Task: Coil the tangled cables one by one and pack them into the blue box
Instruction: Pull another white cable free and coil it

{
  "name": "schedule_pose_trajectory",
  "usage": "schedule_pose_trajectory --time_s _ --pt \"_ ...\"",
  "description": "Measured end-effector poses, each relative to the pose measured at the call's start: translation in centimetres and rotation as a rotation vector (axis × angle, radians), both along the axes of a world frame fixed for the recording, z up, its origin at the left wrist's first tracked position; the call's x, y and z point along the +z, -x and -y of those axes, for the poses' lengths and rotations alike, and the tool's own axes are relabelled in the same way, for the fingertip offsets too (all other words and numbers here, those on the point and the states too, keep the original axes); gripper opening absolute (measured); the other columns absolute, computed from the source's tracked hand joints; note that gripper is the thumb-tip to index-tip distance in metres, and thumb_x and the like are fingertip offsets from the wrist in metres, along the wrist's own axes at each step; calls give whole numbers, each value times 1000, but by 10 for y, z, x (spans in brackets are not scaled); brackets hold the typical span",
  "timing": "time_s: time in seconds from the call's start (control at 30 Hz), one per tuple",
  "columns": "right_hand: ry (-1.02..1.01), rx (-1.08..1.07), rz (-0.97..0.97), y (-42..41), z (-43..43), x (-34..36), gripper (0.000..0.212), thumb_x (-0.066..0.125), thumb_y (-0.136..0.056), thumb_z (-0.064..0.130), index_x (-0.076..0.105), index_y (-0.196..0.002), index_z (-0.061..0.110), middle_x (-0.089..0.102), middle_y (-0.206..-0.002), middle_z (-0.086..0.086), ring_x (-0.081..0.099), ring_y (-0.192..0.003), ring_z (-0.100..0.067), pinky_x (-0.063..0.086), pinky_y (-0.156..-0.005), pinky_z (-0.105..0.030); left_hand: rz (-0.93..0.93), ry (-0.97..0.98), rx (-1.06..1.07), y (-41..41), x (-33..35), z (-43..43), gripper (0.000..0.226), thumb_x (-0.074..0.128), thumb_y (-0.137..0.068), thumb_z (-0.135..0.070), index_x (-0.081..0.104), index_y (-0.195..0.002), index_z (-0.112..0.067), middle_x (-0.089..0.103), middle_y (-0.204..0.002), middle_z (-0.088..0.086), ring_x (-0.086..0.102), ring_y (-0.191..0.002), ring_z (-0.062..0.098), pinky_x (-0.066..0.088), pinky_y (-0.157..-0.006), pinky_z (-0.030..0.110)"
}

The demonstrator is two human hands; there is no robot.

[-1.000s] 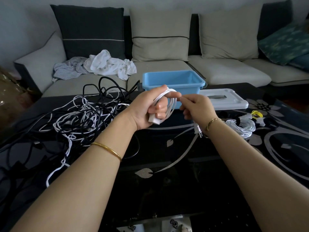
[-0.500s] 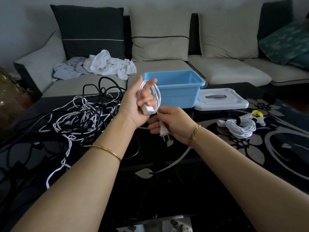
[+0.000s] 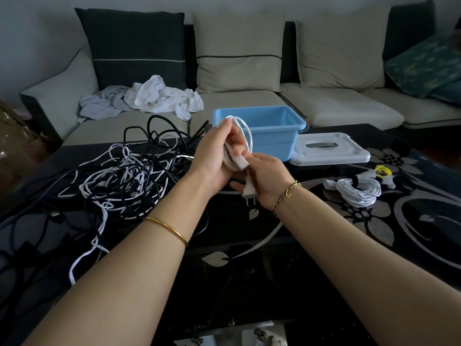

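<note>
My left hand (image 3: pixel 215 156) holds a coil of white cable (image 3: pixel 245 134) upright, loops wound round the palm and fingers, just in front of the blue box (image 3: pixel 274 143). Below it my right hand (image 3: pixel 265 177) pinches the same cable near its white plug (image 3: pixel 249 192), whose prongs point down. The box stands open and looks empty. A heap of tangled black and white cables (image 3: pixel 124 178) lies on the dark table to the left. A second white cable, coiled (image 3: pixel 359 192), lies on the table to the right.
The box's white lid (image 3: pixel 326 152) lies flat right of the box. A small yellow item (image 3: pixel 383 170) sits beyond the coiled cable. The black glass table (image 3: pixel 249 270) has a grey flower pattern. Behind it stands a sofa with cushions and crumpled clothes (image 3: pixel 159 97).
My left hand turned the coil upright and lowered slightly. My right hand dropped from the coil's top to below it, drawing the plug end down and around.
</note>
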State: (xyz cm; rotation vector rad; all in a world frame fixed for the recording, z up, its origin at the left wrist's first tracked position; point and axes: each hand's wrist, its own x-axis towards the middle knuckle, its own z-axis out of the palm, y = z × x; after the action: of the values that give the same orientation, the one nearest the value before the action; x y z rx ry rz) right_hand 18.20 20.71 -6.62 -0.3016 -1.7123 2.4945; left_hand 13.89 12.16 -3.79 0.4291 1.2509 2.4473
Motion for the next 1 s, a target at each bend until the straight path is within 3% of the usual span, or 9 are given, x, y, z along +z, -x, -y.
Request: schedule_pose_trajectory --time_s 0.17,0.23,0.3,0.4,0.53,0.67,0.83,0.93,1.0 --pt "-111 -200 13 2 -9 2 25 48 -97 12 57 -74 9 64 -88 -15 64 -73 -25 58 -56 -34 -115 335 190 5 -10 -3 35 45 -100 -25 53 -69 -11 54 -70 0 52 -65 12 45 -75 33" --pt "-193 -257 22 3 -14 0 22 47 -96 11 56 -77 8 63 -98 -23 64 -73 -29 58 -56 -36 -203 490 183 4 -13 0 33 47 -99 -29 59 -72 -13 57 -77 -1 53 -73 12 43 -76 31" --pt "-266 -283 2 3 -18 0 17 46 -96 11 56 -83 5 62 -98 -26 64 -64 -27 56 -48 -32 -164 497 122 2 -12 1 28 48 -99 -26 61 -79 -12 58 -82 0 55 -75 12 46 -72 27" --pt "-583 -264 -61 1 -26 2 17 46 -97 15 57 -90 3 59 -89 -16 62 -64 -27 49 -39 -23 -40 452 57 -1 -6 3 11 57 -94 -20 61 -86 -13 57 -78 3 56 -70 14 49 -66 26" --pt "-1058 -219 -198 1 -33 6 20 46 -97 17 57 -82 7 53 -72 -2 50 -64 -16 41 -43 -12 -29 467 85 2 -4 8 14 65 -90 -23 66 -80 -13 59 -74 3 57 -57 10 54 -63 28" --pt "-1259 -194 -250 2 -38 3 25 45 -97 18 56 -79 4 56 -72 -7 50 -69 -23 33 -59 -30 -72 605 59 6 -8 11 25 65 -89 -30 65 -91 -6 54 -66 2 45 -41 6 56 -57 27" --pt "-1121 -228 -234 4 -37 1 30 45 -98 21 52 -68 23 52 -64 4 46 -59 -8 33 -51 -12 -77 578 219 9 -18 -5 27 65 -90 -29 54 -70 -14 48 -71 4 42 -52 13 40 -50 25" --pt "-949 -220 -180 2 -40 1 24 42 -98 18 64 -88 19 58 -71 3 48 -60 -5 35 -50 -6 -54 517 313 9 -18 -16 27 64 -90 -22 52 -69 -13 42 -62 0 37 -48 13 35 -47 23" --pt "-658 -170 -141 -2 -44 2 23 44 -98 21 66 -102 16 63 -80 -2 54 -66 -10 48 -56 -13 -53 484 355 9 -17 -21 29 63 -91 -19 50 -66 -13 42 -59 -1 36 -46 12 32 -46 22"
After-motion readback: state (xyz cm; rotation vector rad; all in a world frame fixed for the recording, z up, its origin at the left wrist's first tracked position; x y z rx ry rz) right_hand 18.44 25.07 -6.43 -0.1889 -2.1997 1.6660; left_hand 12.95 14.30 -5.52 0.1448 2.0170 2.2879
